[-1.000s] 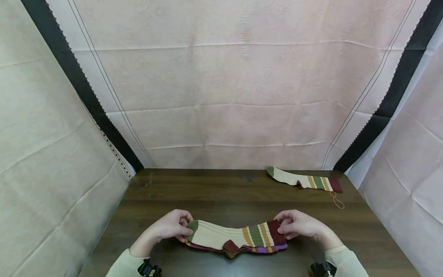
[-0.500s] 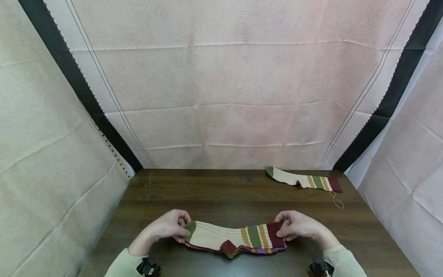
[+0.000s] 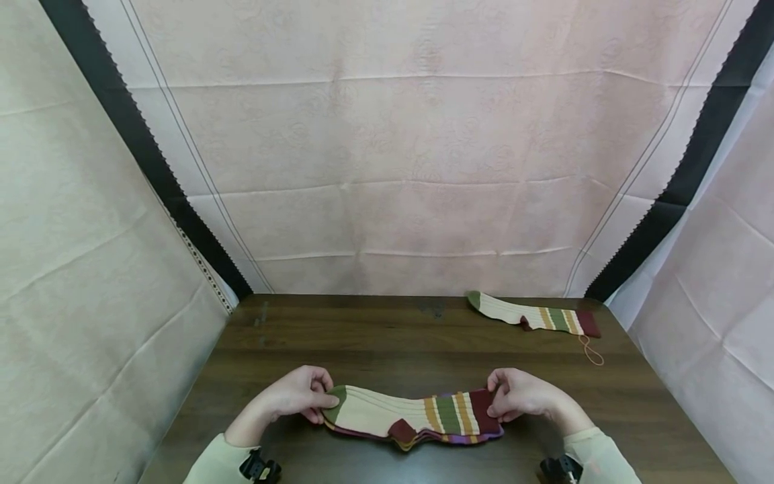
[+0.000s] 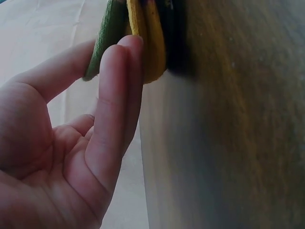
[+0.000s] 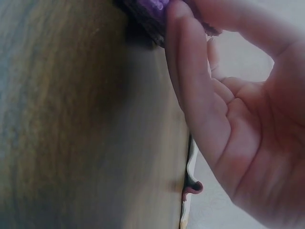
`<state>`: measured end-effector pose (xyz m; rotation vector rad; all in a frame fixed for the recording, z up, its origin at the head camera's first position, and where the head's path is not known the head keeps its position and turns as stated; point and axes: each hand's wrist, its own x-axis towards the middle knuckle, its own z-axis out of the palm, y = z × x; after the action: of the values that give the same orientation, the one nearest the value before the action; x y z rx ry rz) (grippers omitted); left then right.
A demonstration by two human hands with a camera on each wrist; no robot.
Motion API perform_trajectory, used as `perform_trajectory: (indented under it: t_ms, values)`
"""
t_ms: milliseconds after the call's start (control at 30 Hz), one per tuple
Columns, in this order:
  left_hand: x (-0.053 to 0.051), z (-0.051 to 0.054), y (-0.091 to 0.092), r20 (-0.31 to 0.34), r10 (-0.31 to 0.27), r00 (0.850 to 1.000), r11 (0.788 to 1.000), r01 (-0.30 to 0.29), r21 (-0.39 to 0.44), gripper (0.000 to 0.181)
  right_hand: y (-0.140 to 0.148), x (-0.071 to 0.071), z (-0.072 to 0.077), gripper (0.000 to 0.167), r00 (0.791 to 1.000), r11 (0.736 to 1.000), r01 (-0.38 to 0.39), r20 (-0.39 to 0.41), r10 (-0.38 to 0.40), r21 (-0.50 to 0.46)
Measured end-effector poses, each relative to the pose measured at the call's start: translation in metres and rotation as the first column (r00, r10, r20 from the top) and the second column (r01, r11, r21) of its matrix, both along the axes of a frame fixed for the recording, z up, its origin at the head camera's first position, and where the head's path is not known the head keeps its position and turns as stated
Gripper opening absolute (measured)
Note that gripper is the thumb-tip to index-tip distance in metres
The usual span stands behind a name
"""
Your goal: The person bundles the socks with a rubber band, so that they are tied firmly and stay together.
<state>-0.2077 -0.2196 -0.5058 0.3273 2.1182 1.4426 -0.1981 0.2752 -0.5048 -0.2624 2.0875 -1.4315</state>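
Note:
A cream sock (image 3: 381,411) with a green toe, mustard and green stripes and a burgundy cuff lies over other socks, whose purple, mustard and dark edges (image 3: 462,438) show along the near side. At its toe, my left hand (image 3: 302,393) pinches the green end between thumb and fingers. In the left wrist view the green toe (image 4: 107,43) sits inside that pinch, and a mustard toe (image 4: 155,43) lies against the outer side of the fingertips. My right hand (image 3: 526,395) pinches the burgundy cuff at the other end. Purple knit (image 5: 151,8) shows by its fingertips in the right wrist view.
A matching cream sock (image 3: 532,314) lies flat at the table's back right, with a loop of thread (image 3: 591,352) at its cuff. The brown wooden table (image 3: 363,349) is bordered by pale cloth walls (image 3: 423,154) at the back and both sides.
Both hands keep their places at the two ends of the sock. The right fingers have shifted slightly along the cuff. The view has moved a little; the back sock lies as before.

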Motion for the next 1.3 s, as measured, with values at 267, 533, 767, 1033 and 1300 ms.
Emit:
perform_trajectory:
  t_ms: [267, 533, 767, 1033, 1300]
  values:
    - [-0.002, -0.004, -0.002, 0.006, 0.006, 1.000, 1.000, -0.006, 0.014, 0.021, -0.001, 0.000, -0.001, 0.035, 1.000, 1.000, 0.010, 0.000, -0.010, 0.024]
    - [-0.003, -0.007, -0.002, 0.008, 0.015, 1.000, 1.000, -0.016, 0.025, 0.021, 0.000, -0.002, -0.001, 0.034, 1.000, 1.000, 0.008, 0.005, -0.008, 0.026]
    - [-0.005, 0.002, -0.006, -0.027, 0.016, 1.000, 1.000, -0.015, 0.026, 0.024, 0.009, -0.012, 0.002, 0.034, 0.999, 0.999, -0.025, -0.045, 0.026, 0.033]
    - [-0.009, 0.020, -0.018, -0.067, 0.106, 0.992, 0.992, -0.101, 0.082, 0.029, 0.020, -0.070, 0.004, 0.045, 0.885, 0.960, 0.280, -0.388, -0.259, -0.002]
    - [-0.008, 0.020, -0.012, -0.073, 0.119, 0.990, 0.986, -0.109, 0.123, 0.028, 0.041, -0.112, 0.000, 0.050, 0.740, 0.862, 0.507, -0.515, -0.433, 0.003]
